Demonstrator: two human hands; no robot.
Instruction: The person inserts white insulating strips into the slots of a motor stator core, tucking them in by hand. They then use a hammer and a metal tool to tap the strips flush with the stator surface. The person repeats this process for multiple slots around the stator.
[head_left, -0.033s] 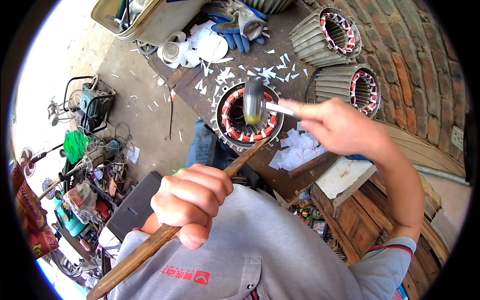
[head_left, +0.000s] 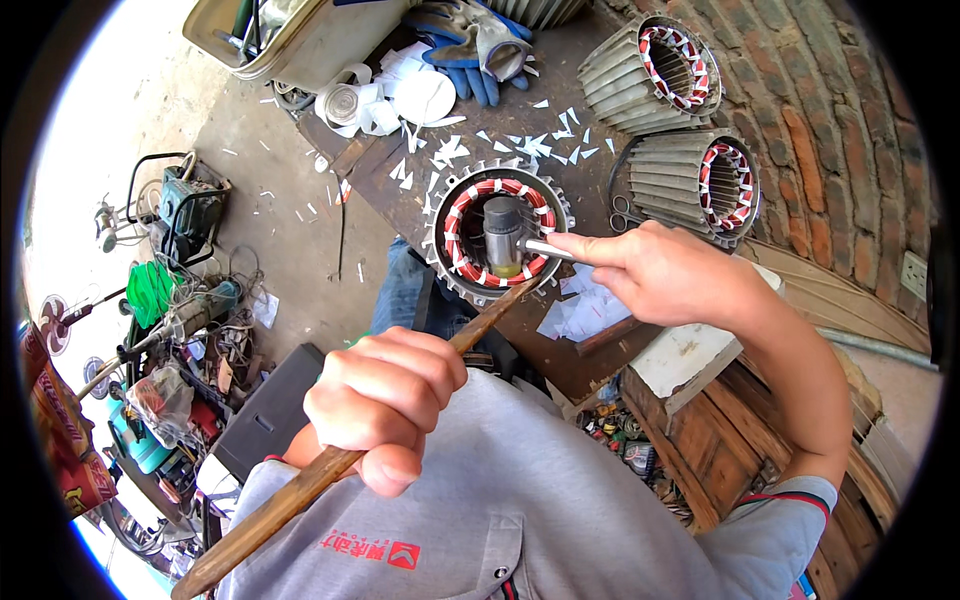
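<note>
My left hand [head_left: 385, 405] is closed round a long wooden stick [head_left: 270, 525]. The stick's far tip meets the near right rim of a motor stator [head_left: 437, 240], which faces up with a ring of red windings [head_left: 462, 262] tied in white. In my right hand [head_left: 655, 270] is the handle of a mallet with a metal head [head_left: 503, 235] and a yellowish face. From this view the head overlaps the stator's opening; I cannot tell whether it touches anything. My right index finger stretches along the handle.
Two more ribbed stators [head_left: 690, 180] lie at the far right by a brick wall [head_left: 810, 130]. Scissors [head_left: 622, 215], white paper pieces [head_left: 590, 310], tape rolls [head_left: 342, 103] and work gloves [head_left: 480, 55] are around the stator. A bin [head_left: 290, 60] stands far left; clutter covers the left floor.
My right hand and the mallet have come down and a little nearer, and the mallet head is less blurred. The scissors show more fully. My left hand and the stick have hardly moved.
</note>
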